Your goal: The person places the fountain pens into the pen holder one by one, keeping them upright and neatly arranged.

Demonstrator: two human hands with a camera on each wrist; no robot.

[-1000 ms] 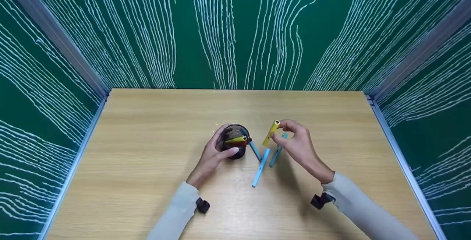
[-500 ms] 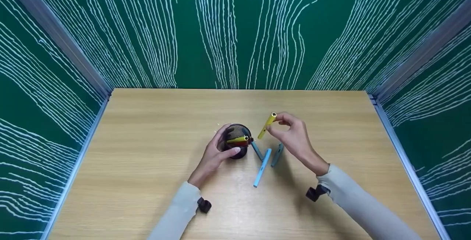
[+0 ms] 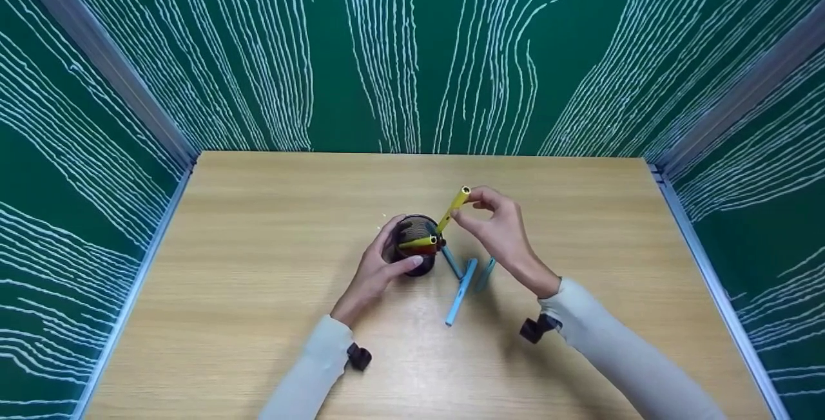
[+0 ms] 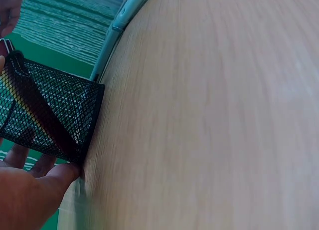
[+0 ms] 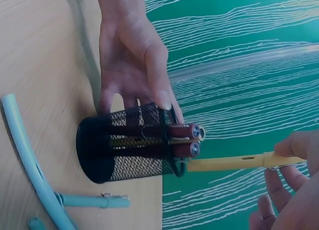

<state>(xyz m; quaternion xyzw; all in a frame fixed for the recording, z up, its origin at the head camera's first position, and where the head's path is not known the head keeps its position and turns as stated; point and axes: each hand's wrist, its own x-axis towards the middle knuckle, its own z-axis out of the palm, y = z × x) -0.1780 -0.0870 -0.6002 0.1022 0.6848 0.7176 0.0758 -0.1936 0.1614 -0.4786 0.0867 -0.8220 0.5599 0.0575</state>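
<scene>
My left hand (image 3: pixel 370 275) grips a black mesh pen cup (image 3: pixel 423 268), thumb on the near side and fingers around the far side. Inside it lean a yellow pen (image 3: pixel 416 243) and two red pens (image 5: pixel 185 149), seen end-on in the right wrist view. Between thumb and fingertips, my right hand (image 3: pixel 506 236) pinches another yellow pen (image 3: pixel 454 209), held slanted with its lower end at the cup's rim. From the right wrist, that end meets the rim's edge; whether it is inside cannot be told.
Just right of the cup, three blue pens lie on the wooden table (image 3: pixel 271 227): one in front (image 3: pixel 460 294), one beside the cup (image 3: pixel 452 263), one partly behind the right wrist (image 3: pixel 485 274). Green panels with white lines (image 3: pixel 374 53) bound the table's back and sides.
The right hand has carried its yellow pen leftward and away from me, from above the blue pens to the cup's rim. The left hand keeps its hold on the cup, nearly still.
</scene>
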